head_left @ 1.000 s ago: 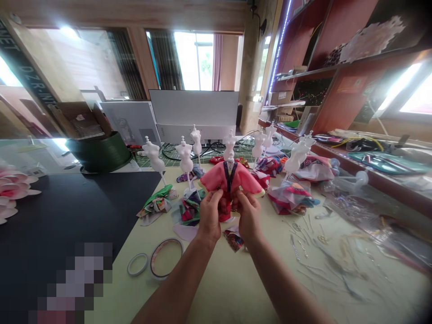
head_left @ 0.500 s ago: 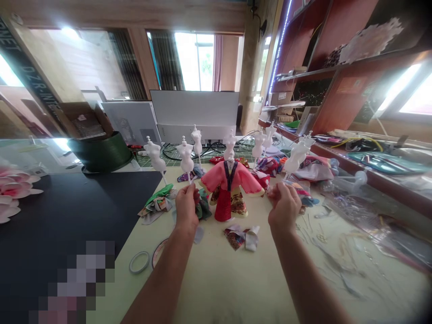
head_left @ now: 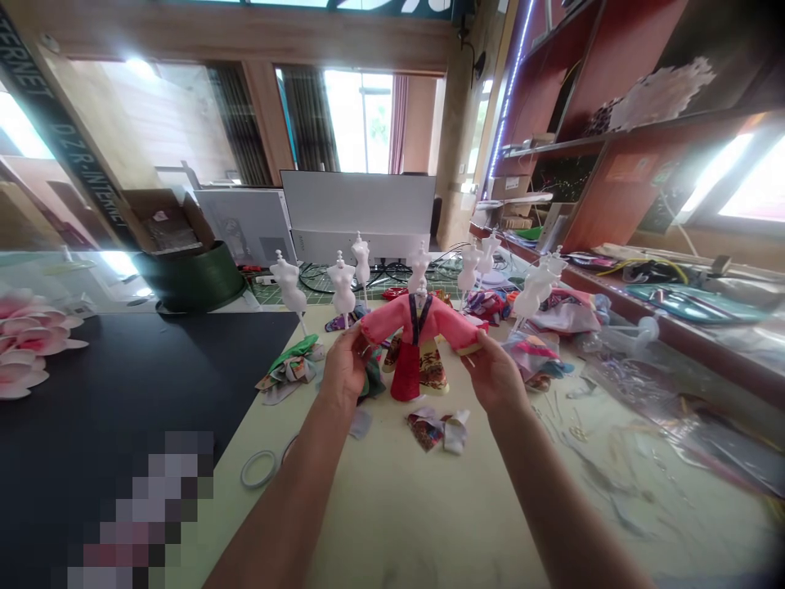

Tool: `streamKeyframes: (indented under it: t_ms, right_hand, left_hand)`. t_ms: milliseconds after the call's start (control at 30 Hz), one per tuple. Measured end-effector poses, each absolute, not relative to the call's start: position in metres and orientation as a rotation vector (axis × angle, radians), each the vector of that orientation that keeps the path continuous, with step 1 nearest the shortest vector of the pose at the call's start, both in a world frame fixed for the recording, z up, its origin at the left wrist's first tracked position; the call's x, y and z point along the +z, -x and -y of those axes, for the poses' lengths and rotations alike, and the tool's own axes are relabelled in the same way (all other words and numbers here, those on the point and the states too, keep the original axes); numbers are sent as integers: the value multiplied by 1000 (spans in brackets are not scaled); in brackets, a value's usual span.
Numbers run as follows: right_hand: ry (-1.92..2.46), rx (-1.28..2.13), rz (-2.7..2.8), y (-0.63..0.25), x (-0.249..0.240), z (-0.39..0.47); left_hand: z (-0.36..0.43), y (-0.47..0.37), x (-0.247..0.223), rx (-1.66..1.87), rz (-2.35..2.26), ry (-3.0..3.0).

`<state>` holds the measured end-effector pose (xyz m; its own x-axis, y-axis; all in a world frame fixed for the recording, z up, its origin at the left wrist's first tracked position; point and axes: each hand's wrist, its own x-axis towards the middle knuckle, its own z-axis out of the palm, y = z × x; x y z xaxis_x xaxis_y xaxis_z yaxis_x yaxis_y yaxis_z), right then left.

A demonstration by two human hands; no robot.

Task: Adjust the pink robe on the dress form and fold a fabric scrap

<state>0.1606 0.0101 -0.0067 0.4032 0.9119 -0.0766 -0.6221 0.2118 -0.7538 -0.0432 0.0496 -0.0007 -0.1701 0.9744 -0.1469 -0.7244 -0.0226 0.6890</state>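
- The left hand [head_left: 347, 364] is pinching one sleeve [head_left: 380, 321] of the robe [head_left: 405, 360] near its end; the right hand [head_left: 496, 368] is gripping the other sleeve the same way, its thumb on top.
- The robe is hanging between both hands, its sleeves stretching toward them; a harder pull on one side could be twisting it or straining a seam.
- The robed form [head_left: 421, 286] is standing midway between the hands; uneven tugging could be tipping it, as it looks light.
- Just beyond the left hand, a bare form [head_left: 342, 282] is standing; a forward push could be knocking it.
- Beside the right hand, a cloth bundle [head_left: 540, 353] is lying; an outward swing could be dragging it.
- Nearer than both hands, scraps [head_left: 426, 429] are lying loose; a low sweep could be scattering them.
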Motion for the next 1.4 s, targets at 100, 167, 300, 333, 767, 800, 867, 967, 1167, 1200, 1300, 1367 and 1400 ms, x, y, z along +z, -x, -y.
streamKeyframes:
  t_ms: [100, 167, 300, 333, 767, 800, 867, 967, 1167, 1200, 1300, 1367, 1400]
  right_hand:
    - [758, 1076, 442, -164, -7, -12]
    - [743, 1041, 454, -166, -9, -13]
    - [726, 970, 473, -167, -12, -15]
    - [722, 957, 479, -166, -12, -15]
    - [737, 866, 561, -165, -2, -12]
    - [743, 860, 564, -165, -1, -12]
    - [757, 846, 571, -165, 0, -11]
    - [785, 819, 585, -165, 1, -9]
    - [864, 756, 608, -165, 5, -4]
    - [875, 743, 614, -165, 6, -4]
    - [905, 700, 628, -166, 7, -2]
    - [921, 670, 634, -167, 7, -2]
    - [928, 654, 634, -168, 7, -2]
  left_hand:
    - [-53, 47, 0, 1628, -739, -480]
    - [-54, 48, 0, 1655, -743, -512]
    - [-56, 48, 2, 1706, -795, -572]
    - [-56, 48, 3, 1714, -814, -587]
    - [-55, 54, 14, 1758, -963, -758]
    - [-55, 55, 14, 1760, -973, -765]
    - [-55, 55, 15, 1765, -998, -773]
    - [-55, 55, 16, 1775, -1041, -782]
    - [-55, 54, 15, 1826, -1109, -806]
    - [-54, 53, 15, 1845, -1115, -814]
    - [-49, 48, 13, 1911, -1114, -860]
    - [-46, 44, 12, 1941, -1108, -898]
    - [-45, 43, 11, 1951, -1108, -912]
